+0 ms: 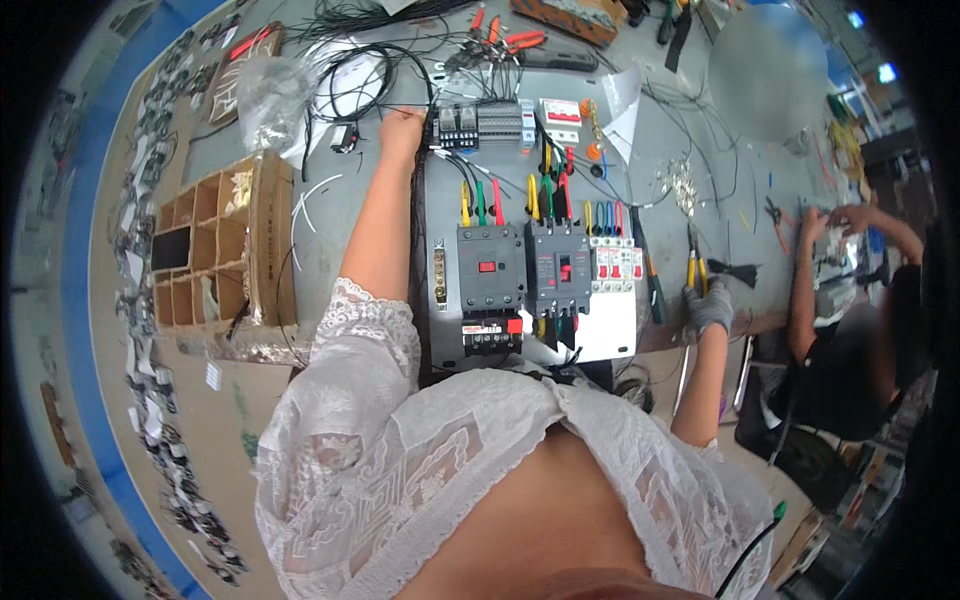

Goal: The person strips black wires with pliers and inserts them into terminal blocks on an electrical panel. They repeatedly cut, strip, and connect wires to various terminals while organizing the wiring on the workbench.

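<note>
A metal panel lies on the workbench before me, fitted with a grey contactor, a black circuit breaker, small white breakers and a terminal block. My left hand is closed at the panel's far left corner, beside the relays and black wires. Whatever its fingers hold is hidden. In a grey glove, my right hand grips yellow-handled pliers at the bench's near edge, right of the panel. A screwdriver lies between the panel and that hand.
A cardboard divider box stands at the left. Coiled black wire, red-handled tools and a plastic bag lie farther back. Loose metal terminals are scattered to the right, where another person's hands work.
</note>
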{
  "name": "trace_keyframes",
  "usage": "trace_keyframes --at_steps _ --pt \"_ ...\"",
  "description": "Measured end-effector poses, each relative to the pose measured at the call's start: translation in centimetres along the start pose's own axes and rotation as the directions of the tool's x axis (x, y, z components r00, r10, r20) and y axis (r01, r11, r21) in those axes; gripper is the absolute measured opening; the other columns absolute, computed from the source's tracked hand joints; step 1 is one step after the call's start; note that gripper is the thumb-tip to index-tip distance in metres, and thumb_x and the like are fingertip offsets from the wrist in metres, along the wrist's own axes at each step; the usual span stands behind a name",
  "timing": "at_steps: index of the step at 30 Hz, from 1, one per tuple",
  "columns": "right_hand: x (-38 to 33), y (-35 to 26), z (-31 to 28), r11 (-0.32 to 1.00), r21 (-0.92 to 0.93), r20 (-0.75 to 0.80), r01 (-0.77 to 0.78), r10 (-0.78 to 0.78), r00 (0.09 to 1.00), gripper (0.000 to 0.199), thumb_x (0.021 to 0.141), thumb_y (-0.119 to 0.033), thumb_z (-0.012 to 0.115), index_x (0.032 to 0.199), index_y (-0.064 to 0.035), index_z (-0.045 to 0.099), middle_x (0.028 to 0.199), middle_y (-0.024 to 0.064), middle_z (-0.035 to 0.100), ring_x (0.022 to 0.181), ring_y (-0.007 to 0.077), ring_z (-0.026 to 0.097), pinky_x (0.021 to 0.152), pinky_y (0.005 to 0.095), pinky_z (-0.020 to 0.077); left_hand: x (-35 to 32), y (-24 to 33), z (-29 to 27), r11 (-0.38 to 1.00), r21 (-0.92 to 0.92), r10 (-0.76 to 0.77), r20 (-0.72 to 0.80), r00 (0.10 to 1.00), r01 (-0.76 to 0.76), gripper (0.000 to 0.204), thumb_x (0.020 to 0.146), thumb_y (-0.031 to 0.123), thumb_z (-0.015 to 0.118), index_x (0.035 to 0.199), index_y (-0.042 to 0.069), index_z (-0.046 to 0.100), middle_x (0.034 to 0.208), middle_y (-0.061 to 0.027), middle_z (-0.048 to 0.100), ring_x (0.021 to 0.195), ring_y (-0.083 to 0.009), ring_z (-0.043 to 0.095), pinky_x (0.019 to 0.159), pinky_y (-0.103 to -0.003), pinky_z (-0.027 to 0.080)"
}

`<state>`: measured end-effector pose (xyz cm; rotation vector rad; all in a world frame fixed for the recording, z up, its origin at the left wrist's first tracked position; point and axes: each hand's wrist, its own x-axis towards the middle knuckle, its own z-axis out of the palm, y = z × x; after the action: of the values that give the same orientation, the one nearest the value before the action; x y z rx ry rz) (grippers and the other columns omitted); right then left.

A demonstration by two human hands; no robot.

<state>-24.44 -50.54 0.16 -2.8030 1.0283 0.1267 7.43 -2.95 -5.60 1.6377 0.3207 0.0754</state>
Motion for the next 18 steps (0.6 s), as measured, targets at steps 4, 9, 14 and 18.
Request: trace_keyframes --at_steps 4,9,14,18 --pt "2.7 2.5 1.7 0.989 0.139 0.004 0.054 -0.055 0.998 0.052 0.070 -0.034 0.072 0.105 0.0032 0.058 0.098 0.0228 0.062 0.091 0.0387 0.060 0.083 0.0417 0.0472 1.0 -0.1 -1.5 0.944 0.285 0.160 0.045 0.986 -0.166 0.015 0.079 0.016 0.058 0.083 0.004 0.065 0.075 -0.0101 0.064 0.066 -0.0234 0.059 0.060 -0.034 0.045" --pt "4.0 7.0 4.0 0.215 0.923 0.357 -0.320 -0.162 0.920 0.040 0.080 -0.033 0.065 0.105 -0.0028 0.057 0.079 0.0089 0.060 0.059 0.0171 0.054 0.047 0.0272 0.0409 0.9 -0.5 -0.5 0.897 0.431 0.113 -0.008 0.994 -0.099 0.021 0.072 0.020 0.056 0.081 0.004 0.067 0.080 -0.0165 0.067 0.077 -0.0339 0.064 0.068 -0.039 0.049" --pt "-1.1 -3.8 -4.8 -0.268 0.932 0.085 -0.246 -0.498 0.863 0.065 0.078 -0.043 0.062 0.124 -0.0001 0.046 0.095 0.0082 0.053 0.062 0.0146 0.047 0.051 0.0249 0.0376 1.0 -1.5 0.2 1.000 0.014 0.012 0.035 0.999 -0.013 0.012 0.072 0.013 0.059 0.074 0.002 0.063 0.066 -0.0124 0.063 0.062 -0.0203 0.063 0.058 -0.034 0.047" --pt "-0.4 -14.7 -10.0 -0.307 0.943 -0.092 -0.130 -0.613 0.785 0.081 0.073 -0.035 0.066 0.135 0.0042 0.033 0.098 0.0062 0.044 0.083 0.0165 0.043 0.072 0.0280 0.0354 -2.0 0.0 0.6 0.990 -0.018 0.140 -0.065 0.988 -0.141 0.009 0.075 0.009 0.057 0.073 0.000 0.060 0.062 -0.0108 0.061 0.055 -0.0172 0.060 0.053 -0.030 0.045"
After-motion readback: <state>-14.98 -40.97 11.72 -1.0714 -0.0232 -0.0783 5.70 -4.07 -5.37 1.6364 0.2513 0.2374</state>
